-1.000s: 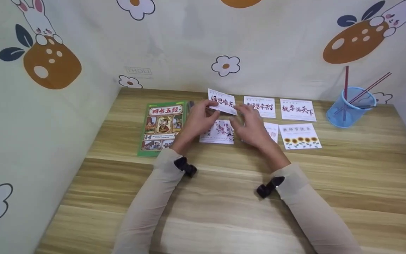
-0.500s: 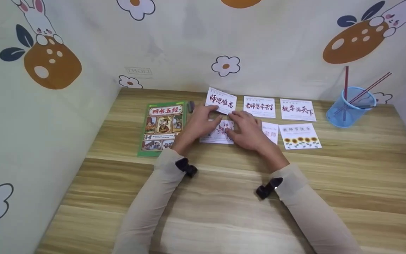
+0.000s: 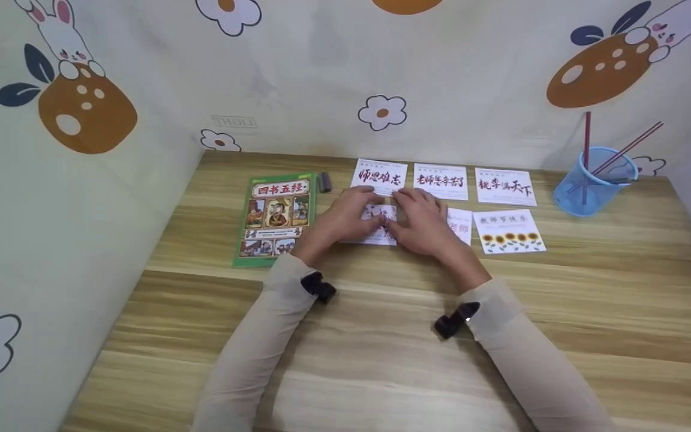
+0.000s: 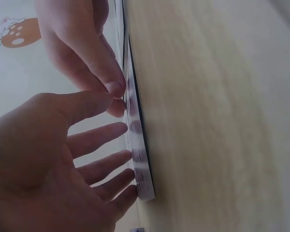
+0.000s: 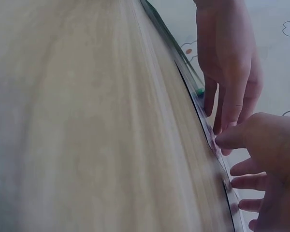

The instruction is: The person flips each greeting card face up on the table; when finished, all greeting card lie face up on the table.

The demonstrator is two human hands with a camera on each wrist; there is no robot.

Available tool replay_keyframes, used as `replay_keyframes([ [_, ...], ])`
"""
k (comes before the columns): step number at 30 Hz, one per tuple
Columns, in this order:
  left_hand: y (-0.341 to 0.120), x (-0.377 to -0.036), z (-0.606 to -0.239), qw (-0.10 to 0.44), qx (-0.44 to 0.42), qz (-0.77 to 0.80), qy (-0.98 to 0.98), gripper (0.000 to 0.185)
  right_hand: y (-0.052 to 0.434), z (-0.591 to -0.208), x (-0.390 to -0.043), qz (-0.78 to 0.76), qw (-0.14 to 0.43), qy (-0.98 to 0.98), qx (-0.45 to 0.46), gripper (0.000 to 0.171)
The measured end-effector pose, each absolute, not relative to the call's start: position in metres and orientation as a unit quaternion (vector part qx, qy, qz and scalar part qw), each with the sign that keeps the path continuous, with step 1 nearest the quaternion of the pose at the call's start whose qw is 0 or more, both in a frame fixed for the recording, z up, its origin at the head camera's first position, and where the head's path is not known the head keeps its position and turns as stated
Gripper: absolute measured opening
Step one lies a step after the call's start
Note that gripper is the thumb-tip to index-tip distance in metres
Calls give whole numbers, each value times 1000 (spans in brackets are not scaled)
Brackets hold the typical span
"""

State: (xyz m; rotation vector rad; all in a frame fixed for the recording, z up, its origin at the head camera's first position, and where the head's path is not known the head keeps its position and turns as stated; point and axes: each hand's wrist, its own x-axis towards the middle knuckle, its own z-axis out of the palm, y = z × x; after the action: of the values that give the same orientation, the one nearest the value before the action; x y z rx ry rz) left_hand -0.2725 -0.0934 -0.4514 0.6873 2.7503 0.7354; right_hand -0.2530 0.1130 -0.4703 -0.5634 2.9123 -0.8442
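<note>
Hands meet at the middle of the head view, over the blossom card in the lower row of cards on the table. The left hand lies on that card with fingers spread and nearly straight; the left wrist view shows its fingertips touching the card's face. The right hand bends its fingers down beside them, tips on the card near its right edge; whether it pinches that edge cannot be told. Neither hand has lifted the card, which lies flat, just below the script card and right of the book. The step in hand looks like getting hold of this card. The next move would call for a fingertip under one edge, since it sits flush on the wood.
</note>
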Motion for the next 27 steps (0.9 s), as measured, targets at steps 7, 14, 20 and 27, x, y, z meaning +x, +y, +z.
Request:
replay_keyframes([
  [7,-93,-271,-449,109,246,249,930,55,115,-471,-253,-263,30,948,-177,74],
  [14,-91,-271,-450,117,248,240,931,58,117,-471,-252,-256,32,950,-175,74],
  [20,-89,-271,-450,122,246,238,931,59,118,-470,-250,-259,34,950,-173,74],
  [27,-92,-270,-450,111,242,251,931,63,117,-470,-251,-289,12,939,-185,74],
])
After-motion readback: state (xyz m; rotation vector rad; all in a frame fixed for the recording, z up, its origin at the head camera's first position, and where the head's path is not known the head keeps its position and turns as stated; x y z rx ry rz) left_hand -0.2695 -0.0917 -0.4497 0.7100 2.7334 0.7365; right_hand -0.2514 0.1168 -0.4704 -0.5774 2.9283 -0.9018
